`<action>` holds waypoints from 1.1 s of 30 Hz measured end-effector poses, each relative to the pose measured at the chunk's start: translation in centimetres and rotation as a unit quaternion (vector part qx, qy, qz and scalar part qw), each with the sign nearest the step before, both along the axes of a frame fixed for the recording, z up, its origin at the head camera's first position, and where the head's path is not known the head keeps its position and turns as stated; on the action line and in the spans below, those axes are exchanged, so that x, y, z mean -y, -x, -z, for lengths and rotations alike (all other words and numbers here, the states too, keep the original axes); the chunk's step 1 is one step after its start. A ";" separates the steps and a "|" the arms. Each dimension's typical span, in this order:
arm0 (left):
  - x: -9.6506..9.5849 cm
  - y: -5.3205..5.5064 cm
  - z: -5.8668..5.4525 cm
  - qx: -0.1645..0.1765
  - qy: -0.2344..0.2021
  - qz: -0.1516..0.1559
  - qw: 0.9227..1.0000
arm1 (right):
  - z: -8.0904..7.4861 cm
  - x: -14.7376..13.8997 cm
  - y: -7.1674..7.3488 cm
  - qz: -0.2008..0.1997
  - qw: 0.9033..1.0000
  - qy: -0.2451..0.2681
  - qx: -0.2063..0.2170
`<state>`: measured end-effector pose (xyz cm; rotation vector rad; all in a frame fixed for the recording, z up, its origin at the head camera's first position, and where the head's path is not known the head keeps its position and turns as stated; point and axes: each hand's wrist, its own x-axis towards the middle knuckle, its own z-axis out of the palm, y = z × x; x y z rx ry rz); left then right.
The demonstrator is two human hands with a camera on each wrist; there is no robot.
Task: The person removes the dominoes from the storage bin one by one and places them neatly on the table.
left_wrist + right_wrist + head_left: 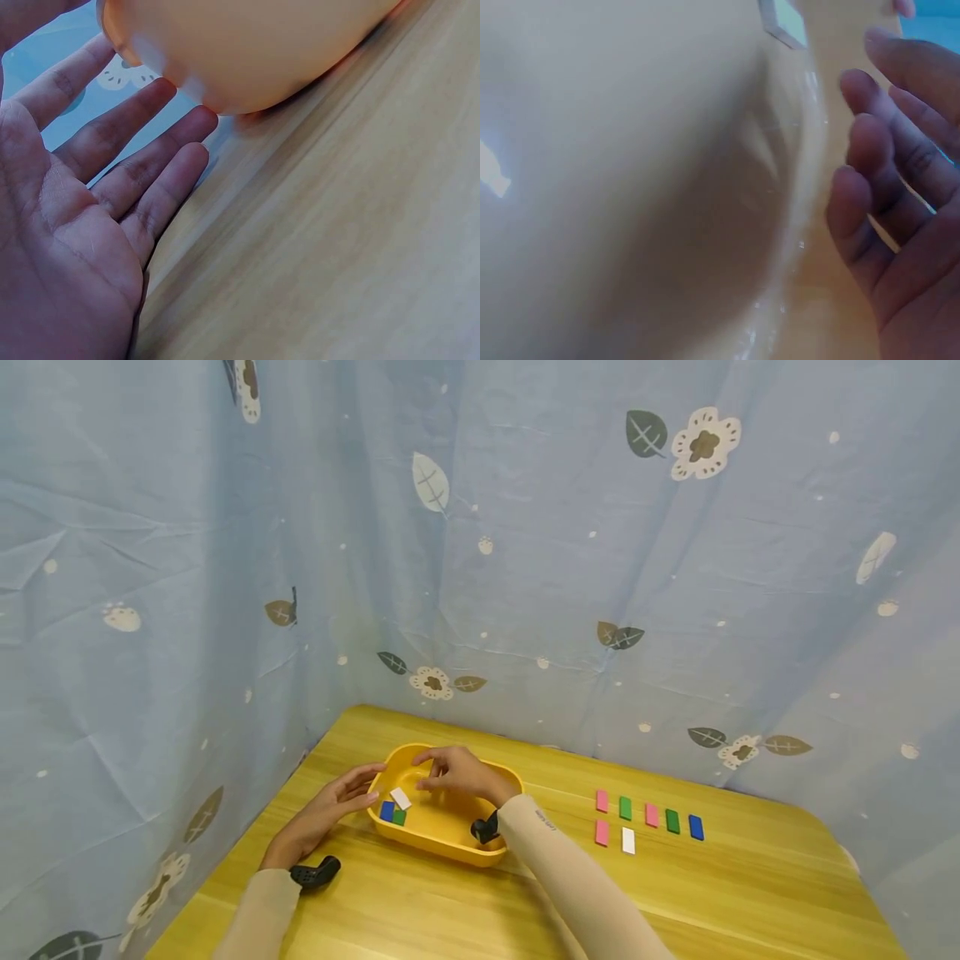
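Note:
A yellow plastic basin (429, 841) sits toward the left of the table. My left hand (330, 810) is at its left side, straight fingers spread against the outer wall, as the left wrist view of the hand (97, 180) also shows. Over the inside of the basin is my right hand (461, 774), its fingers loosely bent. Nothing shows between those fingers in the right wrist view. At the basin's left end lie a white block (401, 798), a blue block (387, 811) and a green block (400, 817); the white one also appears as a tile (784, 22) past the right fingertips.
Right of the basin, several flat blocks stand in two rows on the wooden table (750, 877). The back row includes a green block (625, 808) and a blue block (696, 827); in front are a pink block (602, 832) and a white block (628, 841). A blue curtain (525, 568) hangs behind.

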<state>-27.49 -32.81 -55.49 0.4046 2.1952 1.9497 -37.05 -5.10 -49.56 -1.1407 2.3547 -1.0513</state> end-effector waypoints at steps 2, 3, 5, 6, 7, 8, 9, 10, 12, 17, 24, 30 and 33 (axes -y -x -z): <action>0.0 -0.1 0.0 -0.003 0.000 -0.004 1.000 | 0.4 0.2 0.0 -0.009 1.000 -0.016 0.010; 0.0 -0.1 0.0 -0.004 0.000 -0.005 1.000 | 0.6 0.3 -0.1 -0.014 0.999 -0.023 0.017; -0.1 -0.1 0.1 -0.004 -0.001 -0.004 1.000 | 0.9 0.5 -0.1 -0.026 0.999 -0.038 0.024; -0.1 -0.1 0.1 -0.002 -0.002 -0.003 1.000 | 1.1 0.6 -0.1 -0.031 0.998 -0.042 0.030; -0.1 -0.1 0.1 -0.001 -0.003 -0.002 1.000 | 1.2 0.7 -0.2 -0.036 0.998 -0.047 0.030; -0.1 -0.1 0.1 0.001 -0.003 -0.002 1.000 | 1.3 0.8 -0.2 -0.042 0.998 -0.049 0.028; -0.1 -0.1 0.1 0.003 -0.002 -0.001 1.000 | 1.4 0.9 -0.2 -0.047 0.997 -0.052 0.025; -0.1 -0.1 0.1 0.004 -0.002 -0.001 1.000 | 1.5 1.1 -0.2 -0.052 0.997 -0.054 0.019; 0.0 -0.1 0.2 0.003 0.000 -0.002 1.000 | 1.6 1.4 -0.2 -0.059 0.997 -0.054 0.014; 0.1 -0.1 0.1 -0.001 0.001 -0.001 1.000 | 1.6 2.0 -0.3 -0.067 0.996 -0.050 0.019; 0.1 -0.1 0.1 0.000 -0.001 0.000 1.000 | 1.4 2.4 -0.7 -0.075 0.995 -0.058 0.027; 0.0 -0.3 -0.1 0.002 0.003 -0.003 1.000 | 2.1 2.9 -0.6 -0.074 0.992 -0.097 -0.019; 0.0 -0.2 -0.2 0.001 0.001 -0.002 1.000 | 2.2 3.1 -0.6 -0.073 0.989 -0.117 -0.050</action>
